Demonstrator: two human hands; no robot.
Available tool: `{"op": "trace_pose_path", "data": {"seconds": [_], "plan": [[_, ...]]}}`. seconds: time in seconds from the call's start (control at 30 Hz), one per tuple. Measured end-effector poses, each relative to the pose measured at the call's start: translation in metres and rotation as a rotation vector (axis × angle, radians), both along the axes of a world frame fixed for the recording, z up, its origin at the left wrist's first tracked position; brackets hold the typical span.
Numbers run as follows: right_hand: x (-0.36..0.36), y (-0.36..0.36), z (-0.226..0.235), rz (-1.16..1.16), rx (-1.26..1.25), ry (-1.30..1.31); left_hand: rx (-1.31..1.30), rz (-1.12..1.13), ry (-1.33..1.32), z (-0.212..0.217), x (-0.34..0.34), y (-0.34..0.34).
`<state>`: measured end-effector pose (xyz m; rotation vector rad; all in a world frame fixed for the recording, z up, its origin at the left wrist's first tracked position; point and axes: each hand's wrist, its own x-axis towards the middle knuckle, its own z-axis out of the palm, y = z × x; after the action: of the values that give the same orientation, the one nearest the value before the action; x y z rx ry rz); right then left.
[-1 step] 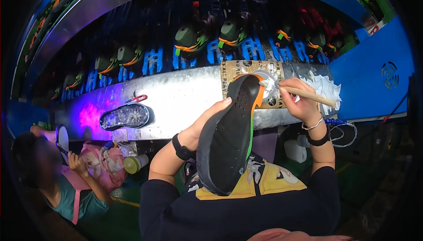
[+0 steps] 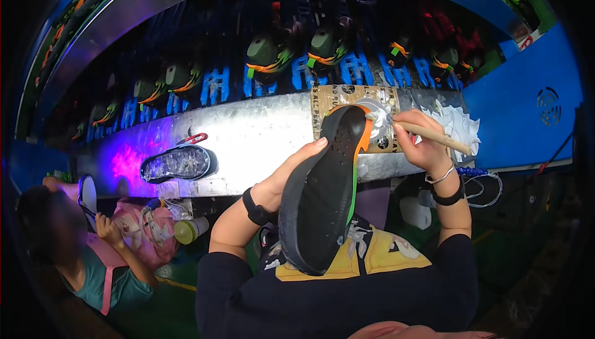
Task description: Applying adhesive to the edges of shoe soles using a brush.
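My left hand [image 2: 291, 168] grips a shoe [image 2: 316, 202] from its left side, thumb along the edge. The shoe is tilted, its black underside facing up, with orange and green upper showing along the right edge. In my closed right hand [image 2: 423, 143] is a brush [image 2: 443, 137] with a pale wooden handle. Its whitish tip lies at the orange edge near the shoe's far end; whether it touches I cannot tell. Behind the tip, a round clear dish [image 2: 378, 135] sits on a brown printed cardboard sheet [image 2: 323, 100].
White crumpled tissues [image 2: 455, 127] lie right of the cardboard. A sole [image 2: 176, 164] and a red-handled tool [image 2: 196, 138] rest left on the metal bench [image 2: 266, 128]. Beyond, shoes [image 2: 269, 57] hang on blue racks. A co-worker [image 2: 105, 258] sits at left; a blue panel [image 2: 520, 103] stands right.
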<state>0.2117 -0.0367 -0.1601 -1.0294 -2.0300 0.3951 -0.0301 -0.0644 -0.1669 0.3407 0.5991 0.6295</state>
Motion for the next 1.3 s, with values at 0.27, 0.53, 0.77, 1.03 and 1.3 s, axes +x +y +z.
{"op": "trace_pose_path", "data": {"seconds": [0.27,0.53,0.77,1.03,1.3], "plan": [[-0.014,0.004,0.013,0.131,0.121,-0.048,0.075,-0.008,0.021,0.003,0.003,-0.003],[0.001,0.005,-0.005,0.048,0.106,-0.014,0.204,-0.053,0.016,-0.016,0.000,0.006],[-0.002,-0.012,-0.005,0.012,-0.108,0.087,0.410,-0.021,0.045,-0.009,0.004,0.011],[0.000,-0.015,-0.013,-0.021,-0.166,0.327,0.479,-0.034,0.080,-0.008,0.002,0.014],[-0.018,-0.006,0.005,-0.027,0.130,0.047,0.593,-0.056,0.170,-0.016,0.003,0.019]]}}
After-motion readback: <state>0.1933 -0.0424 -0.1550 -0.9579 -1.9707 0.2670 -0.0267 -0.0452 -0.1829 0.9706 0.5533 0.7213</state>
